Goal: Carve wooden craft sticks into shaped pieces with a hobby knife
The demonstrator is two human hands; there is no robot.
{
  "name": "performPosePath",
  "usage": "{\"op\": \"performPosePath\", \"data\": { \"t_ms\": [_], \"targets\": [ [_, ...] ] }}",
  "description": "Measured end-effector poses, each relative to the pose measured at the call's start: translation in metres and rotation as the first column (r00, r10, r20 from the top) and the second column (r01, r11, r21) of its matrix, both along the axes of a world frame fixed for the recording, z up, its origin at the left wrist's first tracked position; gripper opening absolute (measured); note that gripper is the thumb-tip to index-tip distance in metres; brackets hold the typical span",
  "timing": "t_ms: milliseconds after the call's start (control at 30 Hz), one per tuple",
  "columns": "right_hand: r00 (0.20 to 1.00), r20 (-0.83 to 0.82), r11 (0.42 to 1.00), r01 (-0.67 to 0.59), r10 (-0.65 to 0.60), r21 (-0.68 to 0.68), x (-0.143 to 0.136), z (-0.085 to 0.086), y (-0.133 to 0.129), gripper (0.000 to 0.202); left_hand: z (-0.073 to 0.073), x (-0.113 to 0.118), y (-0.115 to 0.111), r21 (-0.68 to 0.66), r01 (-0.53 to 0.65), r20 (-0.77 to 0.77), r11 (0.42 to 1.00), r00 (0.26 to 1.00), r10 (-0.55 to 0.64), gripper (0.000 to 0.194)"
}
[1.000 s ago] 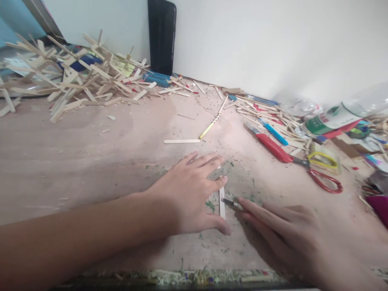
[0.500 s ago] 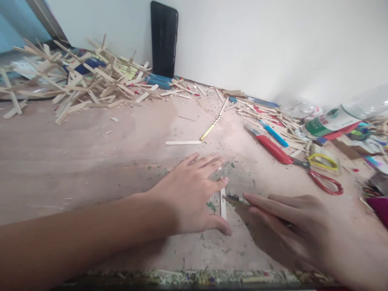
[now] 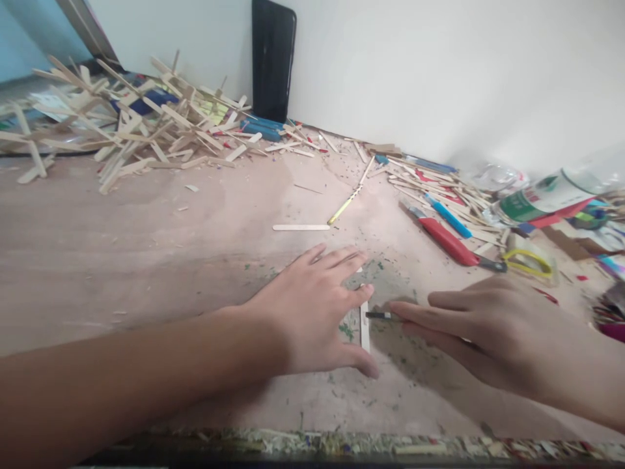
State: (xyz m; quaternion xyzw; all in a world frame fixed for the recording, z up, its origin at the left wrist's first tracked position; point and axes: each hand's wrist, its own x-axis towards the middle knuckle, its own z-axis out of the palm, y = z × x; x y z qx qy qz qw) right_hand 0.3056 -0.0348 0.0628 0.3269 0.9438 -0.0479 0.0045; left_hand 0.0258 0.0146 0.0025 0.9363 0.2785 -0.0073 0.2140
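My left hand [image 3: 317,306] lies spread over the table, palm down, with its fingers apart. Its forefinger and thumb rest at the two ends of a pale wooden craft stick [image 3: 364,332], which points away from me. From the right, my right hand [image 3: 469,326] is closed around a slim craft knife [image 3: 383,316]. The narrow dark tip meets the stick's right edge near its middle; most of the handle is hidden in the fingers. Beyond my left hand lies another craft stick [image 3: 300,227], its right end near a yellow-and-white strip [image 3: 342,207].
Craft sticks form a heap [image 3: 146,130] at the back left, near a black phone [image 3: 273,62] against the wall. On the right lie a red-handled cutter [image 3: 446,241], a blue pen-like tool [image 3: 448,216], scissors partly hidden by my right hand, and a plastic bottle [image 3: 547,195].
The knife tip has come onto the stick's edge and is held flatter. My right hand has moved up slightly, covering the red scissor handle. The whole view has shifted slightly; my left hand keeps its pose.
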Motion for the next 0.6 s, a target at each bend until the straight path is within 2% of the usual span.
{"op": "performPosePath", "data": {
  "t_ms": [133, 600],
  "targets": [
    [1.0, -0.005, 0.999, -0.027, 0.027, -0.024, -0.0004, 0.0022, 0.0059, 0.036, 0.0028, 0.0008, -0.0005, -0.017, 0.002, -0.024, 1.0, 1.0, -0.002, 0.11],
    [0.995, -0.099, 0.998, -0.019, 0.014, -0.052, 0.0059, -0.0052, -0.0005, 0.036, 0.0016, 0.0036, 0.0018, -0.021, -0.002, -0.027, 1.0, 1.0, 0.001, 0.111]
  ]
}}
